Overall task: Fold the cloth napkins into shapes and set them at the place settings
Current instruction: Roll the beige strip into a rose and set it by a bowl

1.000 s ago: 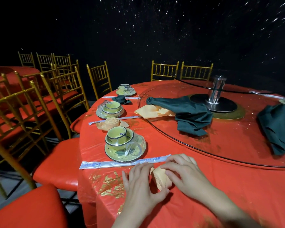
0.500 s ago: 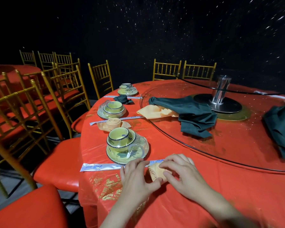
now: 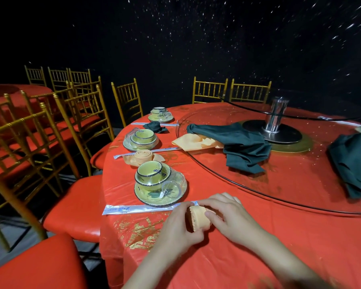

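**Head view.** The left grip (image 3: 175, 228) and the right grip (image 3: 227, 217) are both pinching a small rolled peach cloth napkin (image 3: 197, 217) between them. Their fingers are curling round it from either side, and neither is free.

Risks, as judged here:
- The coil is being kept together by finger pressure alone, so a loosened pinch is likely to let the layers unwind.
- The roll is sitting just beside the long paper-wrapped chopstick sleeve (image 3: 138, 208) and near the plastic-wrapped yellow-green cup and saucer (image 3: 159, 184), and a careless sweep could knock either out of line.

The napkin is showing as a short, tight cylinder with its stitched edge facing the camera. It is being held low over the red plastic-covered round surface (image 3: 258, 257) at the nearest place setting, and contact with the cover cannot be told. A finished peach rosette napkin (image 3: 143, 156) is lying at the next setting beyond.
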Tool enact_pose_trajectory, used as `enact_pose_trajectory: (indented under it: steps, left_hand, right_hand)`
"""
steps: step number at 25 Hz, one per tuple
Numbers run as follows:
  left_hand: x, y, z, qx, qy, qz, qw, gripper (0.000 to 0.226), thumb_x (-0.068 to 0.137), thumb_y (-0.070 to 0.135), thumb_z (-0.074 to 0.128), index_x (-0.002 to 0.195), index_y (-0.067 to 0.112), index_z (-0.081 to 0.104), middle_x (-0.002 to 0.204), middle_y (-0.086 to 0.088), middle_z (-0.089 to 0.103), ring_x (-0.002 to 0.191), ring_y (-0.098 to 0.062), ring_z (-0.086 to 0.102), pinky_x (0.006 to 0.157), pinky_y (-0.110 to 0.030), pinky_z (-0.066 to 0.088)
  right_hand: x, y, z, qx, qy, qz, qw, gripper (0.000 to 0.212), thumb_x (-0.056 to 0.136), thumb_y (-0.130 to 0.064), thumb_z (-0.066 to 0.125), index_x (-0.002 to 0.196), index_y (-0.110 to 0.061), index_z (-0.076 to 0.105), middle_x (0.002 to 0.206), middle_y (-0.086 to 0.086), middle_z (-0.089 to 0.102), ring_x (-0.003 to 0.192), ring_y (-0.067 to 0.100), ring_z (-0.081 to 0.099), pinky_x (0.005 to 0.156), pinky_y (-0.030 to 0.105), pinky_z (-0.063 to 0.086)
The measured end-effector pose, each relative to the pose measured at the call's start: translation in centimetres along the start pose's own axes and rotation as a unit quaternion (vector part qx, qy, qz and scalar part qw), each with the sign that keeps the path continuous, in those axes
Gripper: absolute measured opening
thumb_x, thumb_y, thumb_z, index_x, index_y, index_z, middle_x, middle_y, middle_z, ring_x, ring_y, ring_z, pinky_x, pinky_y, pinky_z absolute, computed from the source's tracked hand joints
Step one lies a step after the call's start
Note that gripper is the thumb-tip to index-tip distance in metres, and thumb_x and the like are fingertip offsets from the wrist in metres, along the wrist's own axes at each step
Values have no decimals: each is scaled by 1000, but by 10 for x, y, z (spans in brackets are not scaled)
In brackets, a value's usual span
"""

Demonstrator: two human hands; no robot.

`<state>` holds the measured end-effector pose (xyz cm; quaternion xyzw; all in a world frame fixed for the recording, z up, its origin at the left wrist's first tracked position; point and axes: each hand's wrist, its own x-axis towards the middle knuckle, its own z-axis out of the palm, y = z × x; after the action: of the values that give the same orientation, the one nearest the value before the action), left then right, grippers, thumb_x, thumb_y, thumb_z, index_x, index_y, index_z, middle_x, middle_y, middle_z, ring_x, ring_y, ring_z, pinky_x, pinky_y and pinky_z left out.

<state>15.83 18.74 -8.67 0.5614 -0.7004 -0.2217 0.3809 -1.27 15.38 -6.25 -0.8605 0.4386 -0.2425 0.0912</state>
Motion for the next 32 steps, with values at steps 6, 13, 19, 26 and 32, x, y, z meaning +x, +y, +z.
enact_pose_trajectory:
  steps: [6, 13, 19, 26, 32]
  left_hand:
    - [-19, 17, 10, -51, -70, -23, 996, 79, 45, 55, 54, 116, 22, 54, 96, 14, 60, 83, 0, 54, 71, -4, 36]
    - [-43, 28, 15, -46, -106, -5, 993, 62, 51, 57, 60, 105, 30, 45, 96, 12, 60, 85, -4, 55, 78, -23, 45]
    - [-41, 19, 13, -54, -55, 103, 992, 54, 69, 47, 67, 116, 28, 51, 118, 12, 48, 114, 3, 44, 96, -12, 34]
    - [-21, 2, 8, 5, -112, 155, 982, 56, 73, 28, 63, 127, 21, 48, 124, 17, 44, 118, 6, 39, 101, -12, 29]
    - [-4, 1, 8, -68, -132, 74, 986, 51, 61, 36, 63, 109, 44, 49, 111, 8, 59, 101, 1, 53, 91, -17, 40]
  right_hand:
    - [-44, -3, -21, 9, -30, 1, 1000, 33, 80, -51, 44, 108, -42, 58, 100, -34, 49, 98, -4, 43, 88, 18, 29]
    - [-75, -9, -31, -9, -60, 16, 998, 43, 75, -57, 44, 112, -42, 57, 101, -31, 47, 99, -2, 42, 90, 20, 29]
    - [-55, -8, -26, -11, -84, 52, 995, 38, 86, -50, 41, 120, -41, 55, 108, -24, 50, 105, 2, 41, 88, 22, 24]
    - [-34, 4, -24, 98, -94, 113, 984, 25, 94, -33, 51, 117, -29, 61, 107, -16, 65, 103, 3, 57, 92, 22, 40]
    - [-46, 2, -30, 116, -84, 69, 987, 40, 76, -43, 52, 115, -38, 58, 108, -25, 58, 101, -6, 54, 90, 17, 40]
